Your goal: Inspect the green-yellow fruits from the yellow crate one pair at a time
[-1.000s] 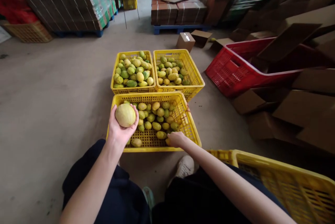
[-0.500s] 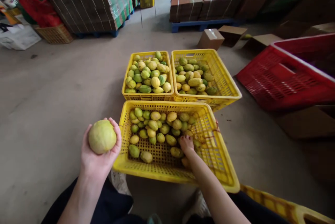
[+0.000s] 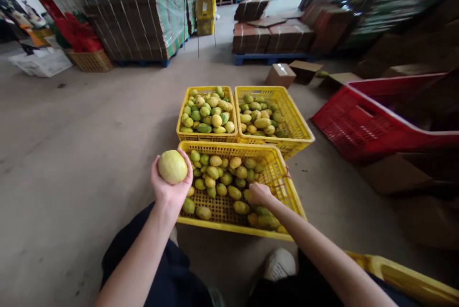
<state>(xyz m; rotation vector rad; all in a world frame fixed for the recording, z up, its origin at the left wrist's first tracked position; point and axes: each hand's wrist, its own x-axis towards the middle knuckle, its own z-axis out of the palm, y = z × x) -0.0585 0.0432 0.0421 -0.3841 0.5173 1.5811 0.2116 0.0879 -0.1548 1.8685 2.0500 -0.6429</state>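
On the upturned palm of my left hand [image 3: 170, 190] rests a large round yellow-green fruit [image 3: 172, 167], with the fingers and thumb wrapped around its sides. It is held above the left rim of the near yellow crate [image 3: 229, 228]. Inside that crate, my right hand [image 3: 260, 194] has its fingers curled down at a yellow-green fruit [image 3: 247, 195], which is mostly hidden by the hand. Many smaller green and yellow fruits [image 3: 226, 178] lie loose around it, some round and some oval. Part of the crate's perforated floor shows at the front left.
Two more yellow crates of similar fruit, left [image 3: 181, 127] and right [image 3: 299, 127], stand just behind. At the right is a red crate [image 3: 344, 125] beside cardboard [image 3: 398, 175]. Another yellow crate [image 3: 401, 276] edges in at lower right. Wrapped pallet stacks [image 3: 122, 10] stand behind.
My left hand has moved right and slightly up with the large fruit, toward the near crate. My right hand stays inside the crate, its fingers more curled. The view has tilted up.
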